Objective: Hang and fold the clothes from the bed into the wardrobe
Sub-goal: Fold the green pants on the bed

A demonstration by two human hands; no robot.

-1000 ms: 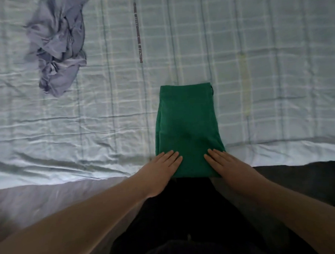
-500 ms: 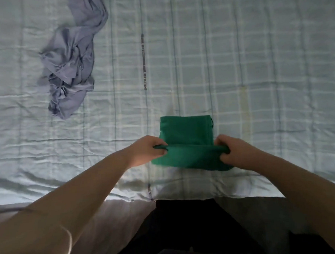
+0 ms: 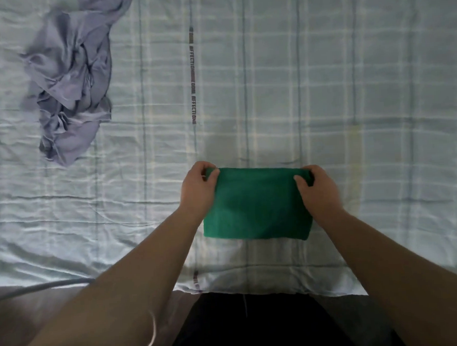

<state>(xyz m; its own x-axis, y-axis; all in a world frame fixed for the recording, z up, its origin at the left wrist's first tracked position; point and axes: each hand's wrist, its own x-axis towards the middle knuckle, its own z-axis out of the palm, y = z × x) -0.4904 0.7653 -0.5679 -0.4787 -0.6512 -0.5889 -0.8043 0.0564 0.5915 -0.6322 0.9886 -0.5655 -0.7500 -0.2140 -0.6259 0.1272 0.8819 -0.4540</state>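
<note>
A green garment (image 3: 258, 205) lies folded into a compact rectangle on the bed, near its front edge. My left hand (image 3: 198, 191) pinches the far left corner of the fold. At the far right corner my right hand (image 3: 317, 190) grips the cloth, fingers curled over the edge. A crumpled lavender garment (image 3: 67, 80) lies loose at the far left of the bed.
The bed (image 3: 350, 87) is covered by a pale checked sheet with a printed stripe of text down the middle. Its front edge runs across the bottom, with dark floor and my dark clothing below it.
Both hands lifted the near end of the green garment and carried it away from me, folding it over onto the far end. The garment is now half as long.
</note>
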